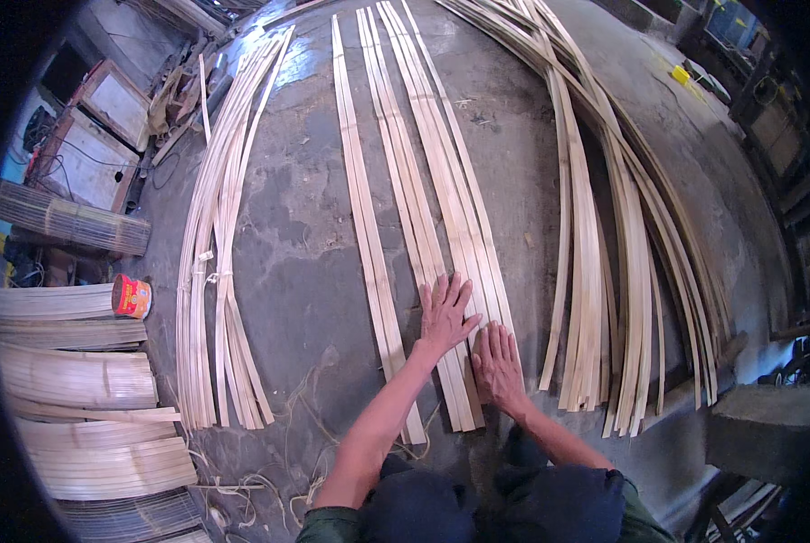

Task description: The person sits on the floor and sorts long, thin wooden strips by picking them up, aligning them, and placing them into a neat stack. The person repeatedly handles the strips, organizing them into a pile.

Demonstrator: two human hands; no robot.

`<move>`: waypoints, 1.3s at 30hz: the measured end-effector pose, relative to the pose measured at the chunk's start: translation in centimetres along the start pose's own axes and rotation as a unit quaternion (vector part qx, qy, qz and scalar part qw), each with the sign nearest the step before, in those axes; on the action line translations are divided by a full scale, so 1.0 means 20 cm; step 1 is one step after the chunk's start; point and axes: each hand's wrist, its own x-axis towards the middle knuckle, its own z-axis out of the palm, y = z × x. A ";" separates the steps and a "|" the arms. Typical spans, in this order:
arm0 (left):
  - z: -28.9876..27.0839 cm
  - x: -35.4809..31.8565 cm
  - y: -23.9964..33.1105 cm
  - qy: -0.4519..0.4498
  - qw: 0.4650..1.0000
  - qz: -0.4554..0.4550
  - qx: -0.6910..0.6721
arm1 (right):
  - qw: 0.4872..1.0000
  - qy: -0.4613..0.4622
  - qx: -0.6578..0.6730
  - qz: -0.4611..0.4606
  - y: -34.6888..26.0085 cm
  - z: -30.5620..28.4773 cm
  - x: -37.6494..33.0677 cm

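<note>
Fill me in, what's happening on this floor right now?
A person crouches over a grey concrete floor covered with long, pale split bamboo strips. Both hands lie flat, fingers spread, on the middle group of flat bamboo strips: left hand slightly ahead, right hand beside it. A bundle of curved strips lies to the left, another bundle to the right. Stacked bamboo slats and a small red tin sit at the far left.

Soft, even daylight with faint shadows; fisheye bends straight edges toward a black rim, centre sharp.
</note>
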 end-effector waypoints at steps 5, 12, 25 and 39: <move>-0.02 0.02 0.06 -0.010 1.000 0.002 -0.001 | 1.000 0.008 0.017 0.006 0.06 0.00 -0.02; 0.02 -0.04 0.10 0.010 0.999 -0.031 -0.017 | 0.989 0.094 0.057 0.103 0.18 -0.11 0.01; 0.08 -0.37 0.38 0.002 0.998 0.054 -0.013 | 0.952 0.057 0.207 0.217 0.26 -0.06 0.00; 0.10 -0.37 0.37 -0.014 0.999 0.043 -0.011 | 0.947 0.113 0.240 0.181 0.15 -0.26 -0.03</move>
